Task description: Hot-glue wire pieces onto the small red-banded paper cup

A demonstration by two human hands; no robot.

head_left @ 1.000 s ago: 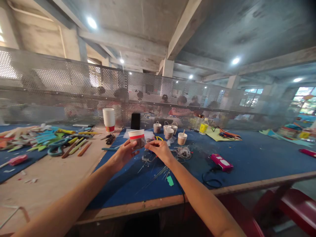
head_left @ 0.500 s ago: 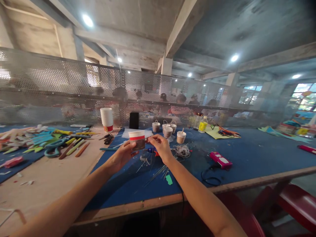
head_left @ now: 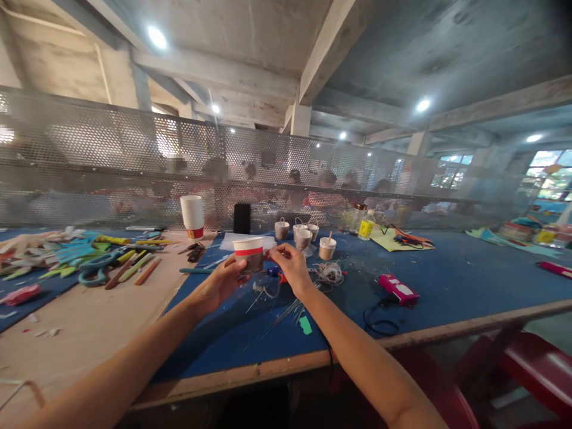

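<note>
The left hand (head_left: 222,282) grips a white paper cup with a red band (head_left: 248,252), held above the blue felt-covered desk (head_left: 447,286). The right hand (head_left: 291,269) has its fingers pinched closed at the cup's side, on something too small to tell. Keeping the cup steady and upright should help the pinching fingers work precisely

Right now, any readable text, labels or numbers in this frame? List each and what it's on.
None can be read.
Yellow-labelled clear bottle: label print too small and blurred.
Pink box with white patches: patches show no legible marks.
White paper cup with a red band, held in the left hand, right hand at its side: no print visible.
Stack of white paper cups: no print visible.
</note>
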